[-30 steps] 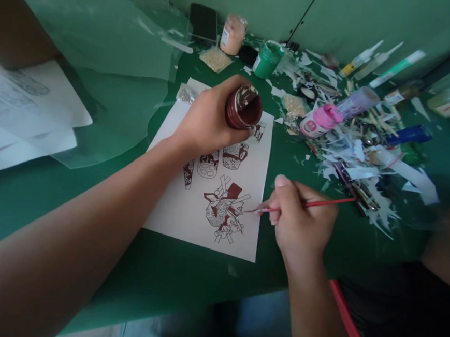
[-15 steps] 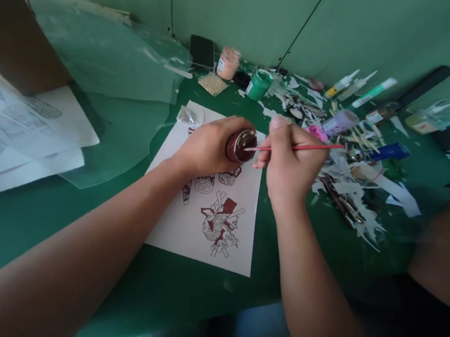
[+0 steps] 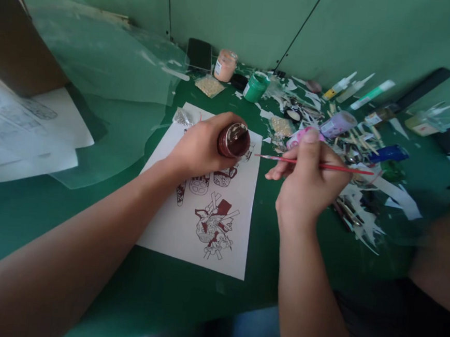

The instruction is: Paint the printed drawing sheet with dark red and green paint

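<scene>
My left hand (image 3: 207, 141) is closed round a jar of dark red paint (image 3: 234, 140), its open mouth tipped towards me, above a white sheet (image 3: 229, 265). On that sheet are line drawings (image 3: 215, 227), partly coloured dark red; my left hand and forearm cover some of them. To the right of the jar, my right hand (image 3: 310, 175) pinches a thin red paintbrush (image 3: 337, 168). The brush's tip points left and stands apart from the jar, near the sheet's right edge.
Peach (image 3: 226, 66) and green paint jars (image 3: 256, 87) stand at the back beside a bag of beads (image 3: 209, 86). Paper scraps (image 3: 361, 221), tools and bottles clutter the right. Clear plastic sheeting (image 3: 127, 129) and printed papers (image 3: 65, 125) lie left. Part of another person (image 3: 443, 237) shows at right.
My right hand has drawn the brush out of the jar's mouth and moved right. The jar in my left hand has shifted slightly left and turned more towards me.
</scene>
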Motion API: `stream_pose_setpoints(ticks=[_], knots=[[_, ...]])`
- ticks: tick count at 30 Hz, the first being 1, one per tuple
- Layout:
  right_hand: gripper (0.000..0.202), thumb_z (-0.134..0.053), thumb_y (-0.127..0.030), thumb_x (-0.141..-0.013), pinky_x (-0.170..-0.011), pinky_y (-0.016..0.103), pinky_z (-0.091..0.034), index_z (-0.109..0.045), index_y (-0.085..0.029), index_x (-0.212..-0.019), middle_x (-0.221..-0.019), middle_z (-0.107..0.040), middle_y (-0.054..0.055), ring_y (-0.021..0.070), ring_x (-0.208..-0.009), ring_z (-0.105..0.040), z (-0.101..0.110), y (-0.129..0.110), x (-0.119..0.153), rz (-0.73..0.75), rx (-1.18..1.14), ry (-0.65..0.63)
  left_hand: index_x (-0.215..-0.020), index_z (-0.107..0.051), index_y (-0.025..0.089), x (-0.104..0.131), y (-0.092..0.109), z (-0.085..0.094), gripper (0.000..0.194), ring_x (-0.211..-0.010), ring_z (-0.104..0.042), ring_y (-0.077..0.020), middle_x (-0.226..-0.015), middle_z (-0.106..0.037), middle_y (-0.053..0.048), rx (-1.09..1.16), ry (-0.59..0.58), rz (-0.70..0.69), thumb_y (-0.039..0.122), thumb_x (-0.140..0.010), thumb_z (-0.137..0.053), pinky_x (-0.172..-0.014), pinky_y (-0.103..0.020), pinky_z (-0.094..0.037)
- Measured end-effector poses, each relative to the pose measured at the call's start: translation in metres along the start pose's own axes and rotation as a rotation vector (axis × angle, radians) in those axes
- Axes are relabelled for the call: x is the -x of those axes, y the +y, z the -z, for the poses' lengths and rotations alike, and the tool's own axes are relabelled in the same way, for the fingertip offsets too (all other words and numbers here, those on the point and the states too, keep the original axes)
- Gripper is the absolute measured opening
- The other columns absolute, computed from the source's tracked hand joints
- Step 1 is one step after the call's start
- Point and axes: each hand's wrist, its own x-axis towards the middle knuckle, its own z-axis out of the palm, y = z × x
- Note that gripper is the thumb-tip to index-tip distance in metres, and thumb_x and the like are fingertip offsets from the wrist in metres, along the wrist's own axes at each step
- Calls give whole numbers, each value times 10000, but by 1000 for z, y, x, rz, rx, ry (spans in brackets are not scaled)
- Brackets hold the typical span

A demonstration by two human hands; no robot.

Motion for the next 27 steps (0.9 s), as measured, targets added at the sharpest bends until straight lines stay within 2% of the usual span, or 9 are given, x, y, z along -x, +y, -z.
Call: stream_pose_setpoints(ticks=[3,7,10,13,19,24,27], knots=[[435,-563,-471,-914,-342,263,-402,-491,-251,-547,-376,-410,-81,103,-289,-438,4,2,9,-63,-90,-24,-1152,-573,220,-1,0,0,494,-1027,-664,-283,-1133,-687,-48,-35,17,1,267,-678,-705,-880,-393,-548],[478,-564,-485,-914,-326,238,-355,-500,-238,-510,-348,-415,-77,84,-273,-411,3,1,30,-140,-80,-261,-1135,-567,213,-1,0,-1,465,-1023,-663,-277,-1120,-687,-57,-37,53,18,266,-696,-712,-889,-388,-545],[501,-575,-450,-919,-364,216,-342,-484,-219,-484,-362,-442,-69,61,-307,-431,1,-3,41,-53,41,-406,-1131,-556,214,-1,-1,-1,468,-1019,-665,-275,-1113,-682,-62,-27,90,46,256,-697,-725,-888,-391,-543],[502,-591,-422,-913,-400,212,-344,-475,-209,-473,-383,-469,-60,58,-350,-465,1,-6,41,38,112,-441,-1144,-543,232,-1,-2,-1,494,-1039,-661,-285,-1124,-675,-63,-26,111,64,255,-691,-737,-904,-413,-538],[497,-582,-406,-920,-405,214,-334,-480,-205,-477,-391,-481,-55,59,-367,-473,3,-5,37,72,168,-480,-1185,-521,240,0,-5,-2,508,-1070,-647,-293,-1115,-664,-58,-51,99,77,242,-711,-702,-899,-419,-541],[512,-556,-426,-941,-382,202,-343,-496,-202,-484,-386,-472,-58,51,-341,-452,3,-5,45,30,10,-549,-1177,-521,230,-3,-10,-4,458,-1055,-631,-278,-1088,-653,-63,-6,123,117,296,-759,-699,-882,-409,-535],[509,-566,-413,-943,-370,193,-330,-504,-197,-487,-378,-461,-61,43,-330,-449,3,-8,50,3,-16,-637,-1131,-543,208,-5,-13,-5,474,-1071,-625,-297,-1066,-657,-69,75,171,126,305,-717,-753,-882,-408,-524]])
